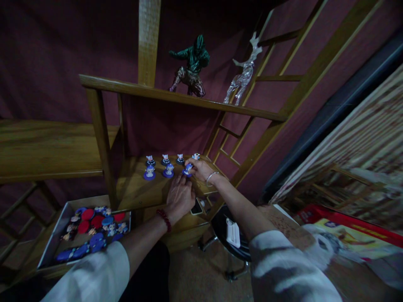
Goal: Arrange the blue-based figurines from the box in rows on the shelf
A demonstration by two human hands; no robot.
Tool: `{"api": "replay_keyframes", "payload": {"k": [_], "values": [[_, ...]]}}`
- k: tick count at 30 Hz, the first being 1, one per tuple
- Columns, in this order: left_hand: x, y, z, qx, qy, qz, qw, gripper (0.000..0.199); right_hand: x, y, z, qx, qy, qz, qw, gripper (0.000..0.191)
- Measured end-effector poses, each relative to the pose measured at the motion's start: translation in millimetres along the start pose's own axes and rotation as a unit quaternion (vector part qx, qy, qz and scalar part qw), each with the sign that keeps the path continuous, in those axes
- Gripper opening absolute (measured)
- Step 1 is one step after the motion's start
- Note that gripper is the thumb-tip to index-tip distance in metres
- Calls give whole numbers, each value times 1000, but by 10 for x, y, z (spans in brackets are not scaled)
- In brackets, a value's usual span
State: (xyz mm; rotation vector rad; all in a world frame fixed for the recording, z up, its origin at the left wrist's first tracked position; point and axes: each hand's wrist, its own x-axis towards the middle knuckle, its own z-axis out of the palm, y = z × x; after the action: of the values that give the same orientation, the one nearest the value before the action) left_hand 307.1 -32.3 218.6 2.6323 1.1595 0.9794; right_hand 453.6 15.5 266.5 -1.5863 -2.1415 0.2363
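My right hand [203, 172], with a silver bracelet on its wrist, pinches a small blue figurine [188, 169] on a round blue base at the right end of the front row. My left hand [181, 195] rests at the shelf's front edge. Its fingers stretch forward, and the tips are close to that figurine's base; whether they touch it I cannot tell. To the left stand two similar blue figurines, a middle one [169, 170] and an end one [149, 172]. Behind them is a row of several small white-headed figurines [165, 159], mostly on black bases.
A box [67, 218] of red and blue figurines stands lower left. On the upper shelf board [176, 97] are a green-and-bronze statue [192, 67] and a clear deer figure [242, 75]. A black stool [220, 224] with a white object stands below, and a phone-like object [197, 206] lies under the shelf.
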Motion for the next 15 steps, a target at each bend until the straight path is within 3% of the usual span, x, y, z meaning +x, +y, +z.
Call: {"api": "replay_keyframes", "payload": {"k": [7,15], "values": [[20,5,20,-1,-14,-3,1000,28,-10,18,54,-23,9,-4,1000,26],[21,24,-11,6,-21,-12,1000,26,-25,73,144,11,45,37,998,27]]}}
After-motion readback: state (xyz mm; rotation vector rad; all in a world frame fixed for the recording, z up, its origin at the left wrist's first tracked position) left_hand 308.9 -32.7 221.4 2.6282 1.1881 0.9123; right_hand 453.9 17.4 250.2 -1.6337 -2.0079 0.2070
